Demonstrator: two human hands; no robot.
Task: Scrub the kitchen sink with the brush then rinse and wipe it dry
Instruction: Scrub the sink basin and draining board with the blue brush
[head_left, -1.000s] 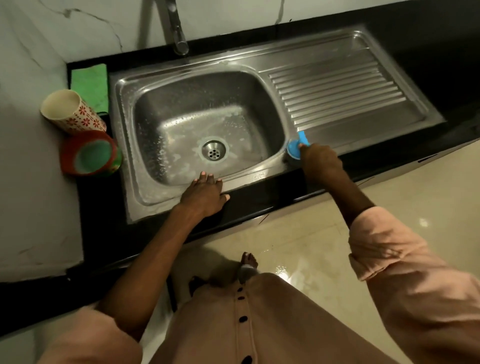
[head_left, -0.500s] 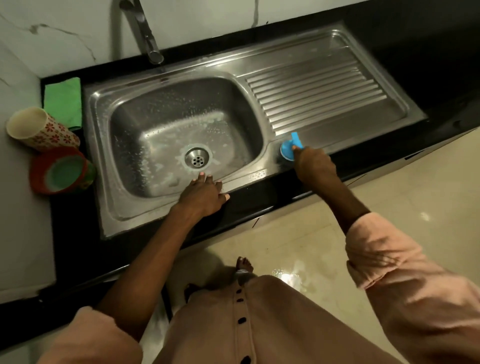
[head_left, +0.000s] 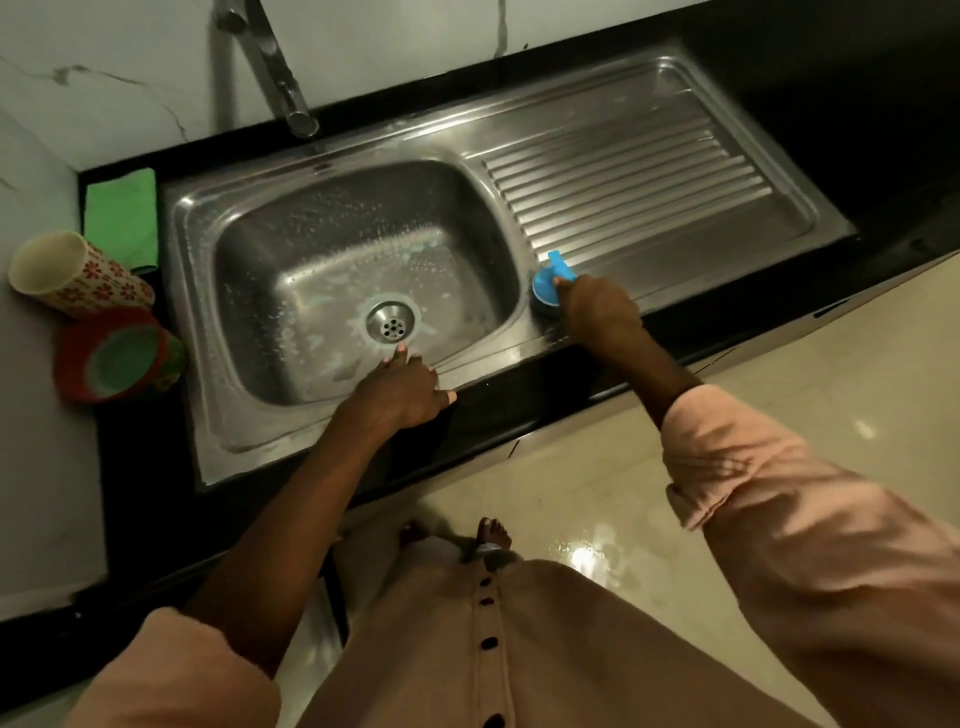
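Brush (head_left: 546, 285) within right hand (head_left: 597, 306) grip

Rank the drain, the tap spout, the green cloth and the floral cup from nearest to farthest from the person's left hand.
From the left hand on the sink's front rim:
1. Drain, just beyond the fingertips.
2. Tap spout, at the back.
3. Green cloth, back left.
4. Floral cup, far left, on its side.
The cloth and the cup are too close to call.

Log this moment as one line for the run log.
phase: scrubbing | right hand: grips blue brush on sink rim by drainboard | left hand: rests on front rim | basin: soapy | tap: no water seen
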